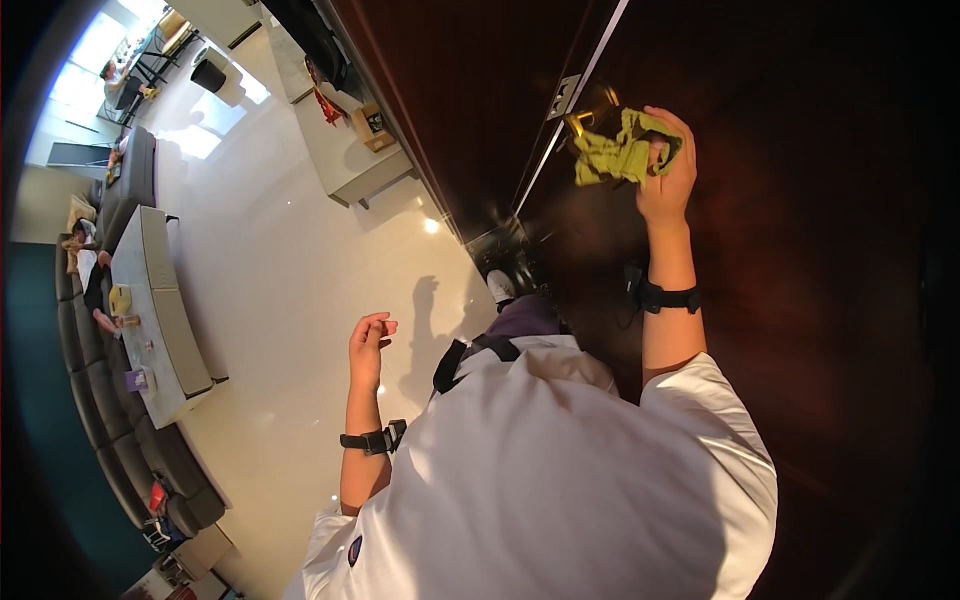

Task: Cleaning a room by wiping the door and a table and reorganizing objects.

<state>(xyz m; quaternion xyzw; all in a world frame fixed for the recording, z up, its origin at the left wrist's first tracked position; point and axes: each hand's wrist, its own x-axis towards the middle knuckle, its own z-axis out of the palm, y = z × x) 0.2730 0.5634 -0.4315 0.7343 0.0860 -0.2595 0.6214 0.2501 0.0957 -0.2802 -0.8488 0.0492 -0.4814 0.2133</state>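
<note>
My right hand (670, 172) grips a crumpled yellow-green cloth (616, 159) beside a dark reddish-brown door (757, 247). Just left of the cloth, a brass-coloured door handle (579, 121) shows partly; the cloth covers some of it, and I cannot tell whether they touch. A metal strike plate (564, 97) is set in the edge of the dark door frame (480, 97). Held out over the floor at my left side, my left hand (370, 341) is empty, its fingers loosely curled and apart. Both wrists wear black straps.
Pale glossy tiles (277, 300) cover the floor. A low cabinet (352, 161) bears a cardboard box (373, 127). Far left, a coffee table (161, 315) stands before a dark sofa (112, 412), where a person sits. Another person sits near the window; a black bin (208, 76) stands nearby.
</note>
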